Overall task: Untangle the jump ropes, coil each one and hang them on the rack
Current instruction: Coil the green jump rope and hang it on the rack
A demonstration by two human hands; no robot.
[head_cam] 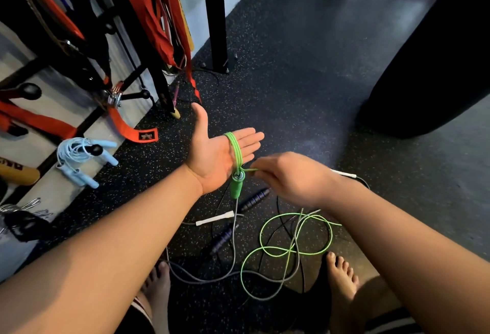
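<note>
Several loops of green rope (234,148) wrap my spread left hand (212,156); beside its handle (236,186) my right hand (287,178) pinches it, likely limp and light.

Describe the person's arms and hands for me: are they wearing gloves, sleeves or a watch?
No gloves: the left hand and right hand are bare, with no rings showing. The left forearm and right forearm are bare too, with no sleeves, watch or bands. The only clothing in view is striped cloth at the bottom edge.
</note>
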